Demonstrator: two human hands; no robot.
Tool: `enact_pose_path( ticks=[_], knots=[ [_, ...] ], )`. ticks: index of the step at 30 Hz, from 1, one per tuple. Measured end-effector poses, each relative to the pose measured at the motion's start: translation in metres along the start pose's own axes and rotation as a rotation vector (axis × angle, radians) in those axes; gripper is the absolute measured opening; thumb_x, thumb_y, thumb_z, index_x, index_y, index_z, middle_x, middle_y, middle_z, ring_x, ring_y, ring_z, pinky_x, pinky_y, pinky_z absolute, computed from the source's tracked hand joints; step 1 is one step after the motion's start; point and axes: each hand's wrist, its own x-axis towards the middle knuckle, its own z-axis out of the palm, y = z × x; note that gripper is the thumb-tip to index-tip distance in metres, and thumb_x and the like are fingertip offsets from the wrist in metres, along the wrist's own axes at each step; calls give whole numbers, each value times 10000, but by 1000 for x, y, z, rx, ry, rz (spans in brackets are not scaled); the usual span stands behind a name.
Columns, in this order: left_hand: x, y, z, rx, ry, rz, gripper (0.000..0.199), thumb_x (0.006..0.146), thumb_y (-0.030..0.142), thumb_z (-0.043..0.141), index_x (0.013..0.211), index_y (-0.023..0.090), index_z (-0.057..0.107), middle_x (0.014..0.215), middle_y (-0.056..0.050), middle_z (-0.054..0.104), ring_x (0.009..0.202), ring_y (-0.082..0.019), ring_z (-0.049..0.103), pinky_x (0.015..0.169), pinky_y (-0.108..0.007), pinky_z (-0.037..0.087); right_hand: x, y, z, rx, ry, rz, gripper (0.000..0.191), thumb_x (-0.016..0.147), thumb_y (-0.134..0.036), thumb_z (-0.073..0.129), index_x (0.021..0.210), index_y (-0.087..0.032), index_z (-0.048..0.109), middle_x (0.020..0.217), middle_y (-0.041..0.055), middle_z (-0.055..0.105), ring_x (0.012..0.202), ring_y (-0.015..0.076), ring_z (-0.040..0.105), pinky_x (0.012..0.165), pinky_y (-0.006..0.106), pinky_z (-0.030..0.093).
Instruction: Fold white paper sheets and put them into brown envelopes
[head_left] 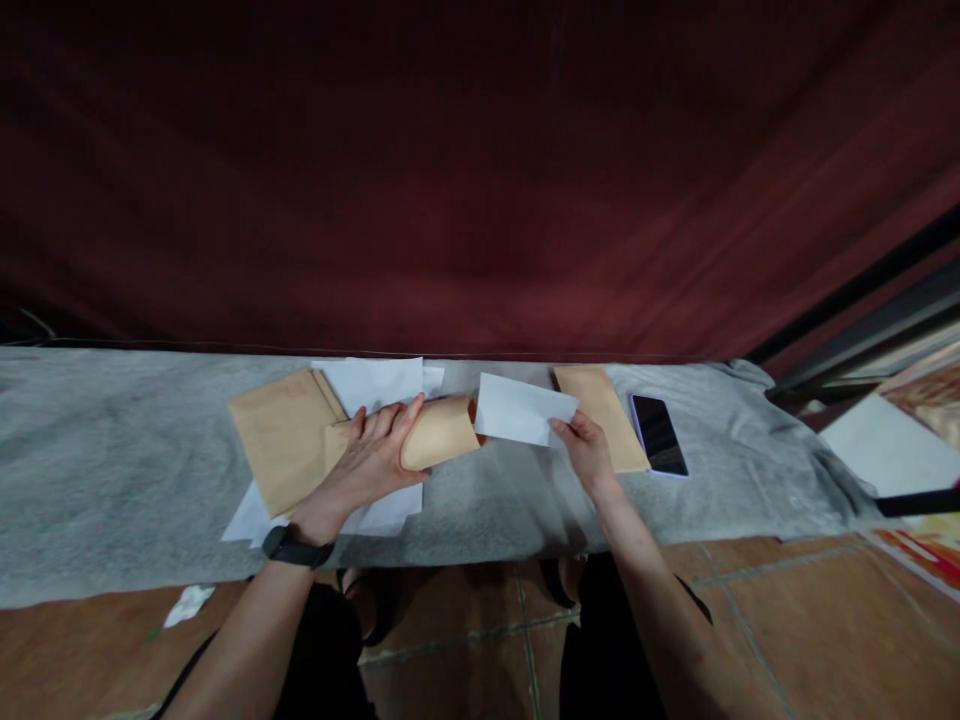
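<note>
The left hand (375, 455) grips an open-ended tan paper envelope (444, 432), covering its rear part; the right hand (585, 448) pinches a white rectangular paper sheet (517, 408) at that mouth. Most of the sheet is outside; whether its edge is inside is unclear. Flat tan paper envelopes (277, 430) lie left of the left hand, contents hidden.

I see dark red fabric (480, 180) hanging before me, a phone (661, 436) lying screen-up on the grey cloth (127, 450), and a white scrap (188, 604) on the tiled floor (442, 655).
</note>
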Motion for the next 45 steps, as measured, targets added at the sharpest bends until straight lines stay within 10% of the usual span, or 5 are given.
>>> enact_pose_path(
  ticks=[10, 24, 45],
  knots=[
    [0, 0, -1, 108, 127, 46, 1114, 723, 390, 787, 1617, 186, 155, 1427, -206, 483, 1351, -414, 442, 1195, -681, 154, 1, -6, -3, -226, -104, 7, 443, 732, -635, 626, 580, -226, 552, 586, 2, 580, 586, 149, 484, 545, 262, 407],
    [8, 10, 4, 81, 164, 91, 1131, 714, 407, 798, 1613, 205, 143, 1471, -217, 437, 1413, -420, 370, 1202, -676, 115, 0, -10, 0, -168, -21, -4, 408, 845, -610, 572, 861, -205, 624, 748, 6, 614, 696, 167, 523, 620, 272, 433],
    [15, 38, 11, 27, 106, 180, 1116, 738, 450, 789, 1616, 219, 141, 1518, -211, 401, 1467, -408, 314, 1215, -659, 102, -21, -17, 38, -218, -179, -58, 327, 907, -470, 569, 717, -216, 648, 735, -6, 550, 680, 150, 529, 609, 257, 406]
  ],
)
